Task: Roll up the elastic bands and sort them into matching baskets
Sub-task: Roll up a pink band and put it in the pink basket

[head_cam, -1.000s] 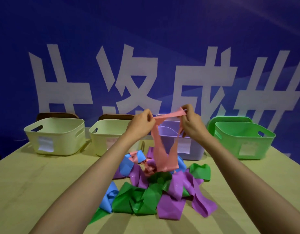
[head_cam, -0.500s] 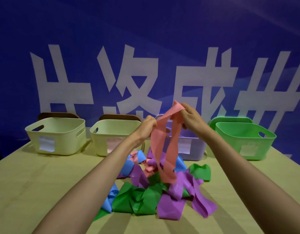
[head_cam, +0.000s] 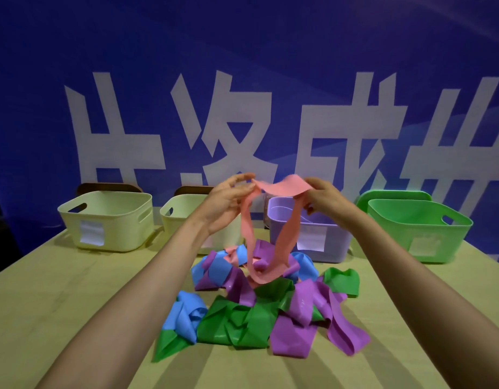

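Note:
A pink elastic band hangs as a loop above the pile, its bottom touching the heap. My left hand pinches its left top edge and my right hand pinches its right top edge, holding the top stretch flat between them. Below lies a tangled pile of bands in green, purple, blue and pink. Behind stand two cream baskets, a lilac basket and a green basket.
The light wooden table carries everything. Each basket bears a white label on its front. A blue wall with large white characters stands close behind the baskets. Two dark chair backs show behind the cream baskets.
My hands have drawn apart, spreading the top of the pink band flat between them. The band's two hanging sides have opened into a wider loop.

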`<move>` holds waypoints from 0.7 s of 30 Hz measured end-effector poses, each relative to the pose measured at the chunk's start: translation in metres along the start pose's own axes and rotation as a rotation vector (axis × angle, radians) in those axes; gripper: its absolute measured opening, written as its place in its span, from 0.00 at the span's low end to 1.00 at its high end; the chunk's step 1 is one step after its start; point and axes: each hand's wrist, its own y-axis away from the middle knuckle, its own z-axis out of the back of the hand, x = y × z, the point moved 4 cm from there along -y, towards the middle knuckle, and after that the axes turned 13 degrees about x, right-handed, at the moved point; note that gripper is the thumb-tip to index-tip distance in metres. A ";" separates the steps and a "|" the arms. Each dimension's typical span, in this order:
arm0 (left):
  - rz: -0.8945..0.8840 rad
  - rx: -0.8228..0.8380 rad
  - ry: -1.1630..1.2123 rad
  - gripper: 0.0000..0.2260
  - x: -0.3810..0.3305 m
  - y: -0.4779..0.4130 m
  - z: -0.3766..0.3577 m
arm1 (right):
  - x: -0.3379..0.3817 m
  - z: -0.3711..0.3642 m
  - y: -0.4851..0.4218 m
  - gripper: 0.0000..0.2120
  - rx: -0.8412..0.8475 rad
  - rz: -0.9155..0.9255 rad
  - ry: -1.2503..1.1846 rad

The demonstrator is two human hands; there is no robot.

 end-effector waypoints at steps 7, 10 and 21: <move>-0.051 -0.079 -0.301 0.10 -0.007 -0.002 -0.011 | -0.019 -0.024 0.017 0.34 0.503 -0.146 0.320; -0.085 -0.068 -0.509 0.12 -0.009 -0.005 -0.022 | 0.007 -0.024 0.018 0.25 0.307 0.108 0.041; -0.279 -0.280 -0.806 0.12 -0.035 -0.005 -0.044 | 0.055 0.001 0.018 0.04 -0.073 0.252 0.264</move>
